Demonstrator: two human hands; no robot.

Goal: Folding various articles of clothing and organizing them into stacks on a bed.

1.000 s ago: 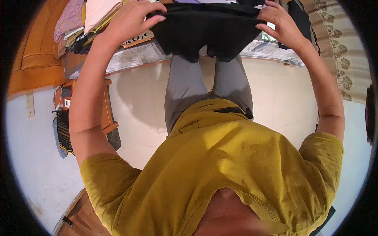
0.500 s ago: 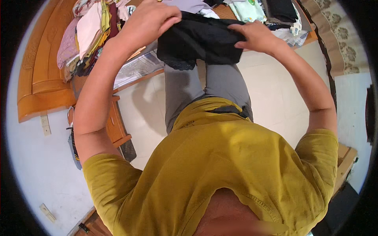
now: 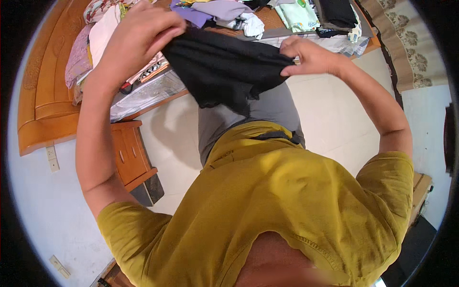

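Black shorts (image 3: 224, 67) with a lacy lower edge hang stretched between my two hands, in front of my grey trousers. My left hand (image 3: 148, 36) is closed on their upper left corner. At the right side, my right hand (image 3: 308, 56) pinches the cloth between thumb and fingers. The shorts' lower edge droops to a point near my thighs. Beyond them, a purple garment (image 3: 191, 13) and a crumpled white cloth (image 3: 251, 25) lie on the bed (image 3: 277, 32).
At the left, stacked clothes (image 3: 103, 38) sit beside the carved wooden headboard (image 3: 50, 81). A pale green folded cloth (image 3: 297, 16) and dark folded clothes (image 3: 337, 13) lie at the far right of the bed. Below the headboard stands a wooden nightstand (image 3: 129, 153). A patterned curtain (image 3: 411, 43) hangs at the right.
My left hand has moved left and slightly down, drawing the shorts out wider and taut. The right hand has come slightly lower. More of the purple and white clothes shows behind.
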